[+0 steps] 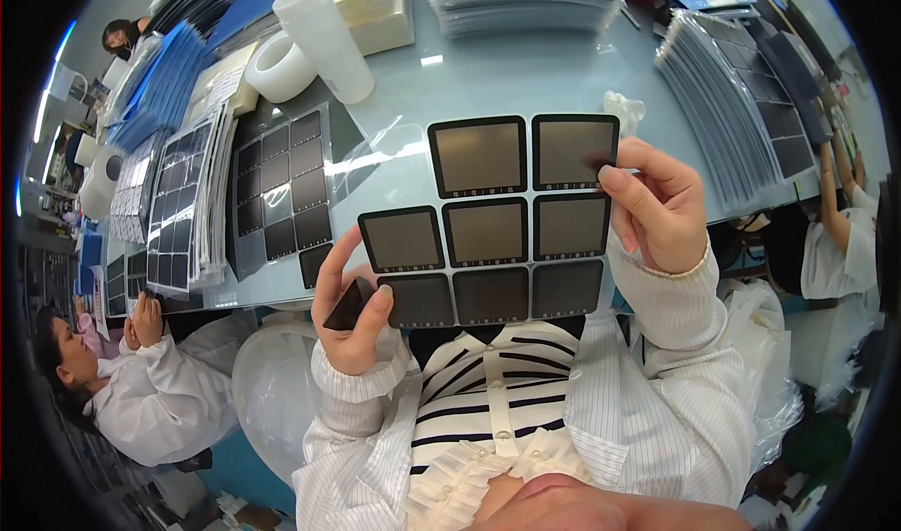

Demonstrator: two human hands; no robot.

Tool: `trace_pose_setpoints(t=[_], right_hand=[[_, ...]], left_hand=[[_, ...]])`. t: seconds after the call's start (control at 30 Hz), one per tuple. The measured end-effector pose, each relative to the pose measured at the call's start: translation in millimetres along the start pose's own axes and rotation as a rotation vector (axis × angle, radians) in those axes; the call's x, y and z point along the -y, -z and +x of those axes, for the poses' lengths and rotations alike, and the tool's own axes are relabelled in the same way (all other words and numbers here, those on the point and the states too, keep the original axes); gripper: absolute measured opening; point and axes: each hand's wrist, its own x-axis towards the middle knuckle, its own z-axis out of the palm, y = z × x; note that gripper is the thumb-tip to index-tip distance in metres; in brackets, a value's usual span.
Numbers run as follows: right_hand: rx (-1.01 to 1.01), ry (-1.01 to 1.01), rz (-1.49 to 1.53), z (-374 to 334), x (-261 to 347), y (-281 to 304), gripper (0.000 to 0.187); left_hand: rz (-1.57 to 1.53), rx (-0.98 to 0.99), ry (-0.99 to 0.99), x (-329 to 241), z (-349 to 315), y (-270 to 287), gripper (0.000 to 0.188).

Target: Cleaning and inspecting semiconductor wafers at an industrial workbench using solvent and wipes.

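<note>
Above my lap I hold up a clear plastic sheet (446, 275) bearing rows of dark square panels with black borders. One pocket at its far left corner (383, 146) looks see-through, with no panel in it. My left hand (349, 329) grips the sheet's near left corner, thumb on top. Between that hand's thumb and fingers is also a small dark square panel (350, 306), tilted. At the right edge, my right hand (662, 203) pinches the sheet near the far right panel (574, 151), thumb uppermost. The fingers beneath the sheet are partly hidden.
On the glass-topped table (488, 76) stand a white squeeze bottle (324, 48) and a tape roll (280, 67). Another panel sheet (282, 189) lies left, beside stacked sheets (183, 203). More stacks (723, 109) stand right. A co-worker (150, 390) sits at left.
</note>
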Motion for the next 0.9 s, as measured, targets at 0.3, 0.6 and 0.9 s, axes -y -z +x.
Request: trace_pose_setpoints(t=[0.3, 0.6, 0.9], right_hand=[[-0.026, -0.007, 0.058, -0.5, -0.4, 4.1, 0.014], [-0.126, -0.009, 0.095, -2.0, -2.2, 6.2, 0.011], [-0.156, 0.001, 0.045, -8.9, -12.6, 33.1, 0.021]], left_hand=[[0.0, 0.002, -0.011, -2.1, 2.3, -6.4, 0.063], [-0.029, 0.033, -0.058, -2.5, 4.6, -14.1, 0.062], [-0.048, 0.157, -0.029, -7.4, 3.7, -26.7, 0.062]])
